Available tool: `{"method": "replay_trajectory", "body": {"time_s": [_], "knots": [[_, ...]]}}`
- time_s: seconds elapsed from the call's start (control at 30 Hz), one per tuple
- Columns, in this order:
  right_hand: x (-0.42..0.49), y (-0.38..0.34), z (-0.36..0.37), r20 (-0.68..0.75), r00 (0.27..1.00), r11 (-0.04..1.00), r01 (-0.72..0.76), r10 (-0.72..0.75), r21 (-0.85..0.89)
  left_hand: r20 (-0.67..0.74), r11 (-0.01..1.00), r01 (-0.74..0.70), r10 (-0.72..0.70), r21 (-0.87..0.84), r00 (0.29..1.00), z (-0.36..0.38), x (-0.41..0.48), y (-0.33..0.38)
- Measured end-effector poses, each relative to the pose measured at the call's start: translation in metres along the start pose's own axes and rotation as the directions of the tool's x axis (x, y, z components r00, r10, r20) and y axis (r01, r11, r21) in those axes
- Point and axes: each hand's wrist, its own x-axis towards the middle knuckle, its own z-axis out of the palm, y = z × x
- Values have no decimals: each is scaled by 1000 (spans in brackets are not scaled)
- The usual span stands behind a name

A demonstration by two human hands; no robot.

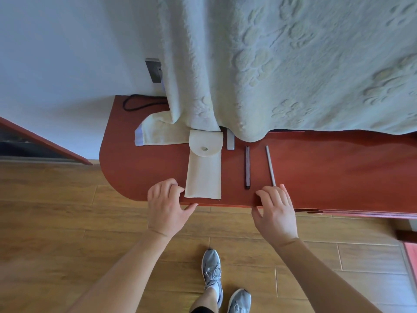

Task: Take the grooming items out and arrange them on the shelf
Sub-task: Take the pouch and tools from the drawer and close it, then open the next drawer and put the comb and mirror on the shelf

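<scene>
Along the shelf's (316, 159) front edge both my hands — left hand (167, 199), right hand (275, 211) — rest open, gripping nothing; three tools lie out beside the pouch (203, 175), seemingly done.

the shelf (316, 168) is a glossy reddish brown. the pouch (204, 175) on it is plain cream with a silver snap. beside it lie a dark brown stick (247, 168) and a pale grey stick (270, 166). the hanging towel (282, 64) is pale cream-green with a raised paw-print pattern. the floor (67, 222) is honey-coloured wood planks, the shoes (212, 269) grey.
</scene>
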Motion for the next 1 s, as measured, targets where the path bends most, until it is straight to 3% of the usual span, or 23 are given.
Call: {"method": "replay_trajectory", "body": {"time_s": [0.2, 0.37, 0.5, 1.0], "knots": [[2, -4, -6, 46, 999, 1000, -14, 14, -4, 79, 999, 46, -46, -1, 996, -10, 3, 8], [3, -9, -24, 213, 977, 999, -16, 23, -32, 207, 998, 68, -66, -2, 976, -29, -4, 16], [-6, -11, -49, 296, 955, 1000, -28, 24, 9, 223, 997, 77, -78, 11, 972, -57, -16, 32], [-51, -33, -177, 316, 947, 998, -54, 63, -36, 260, 996, 73, -59, -46, 964, -153, -66, 120]]}}
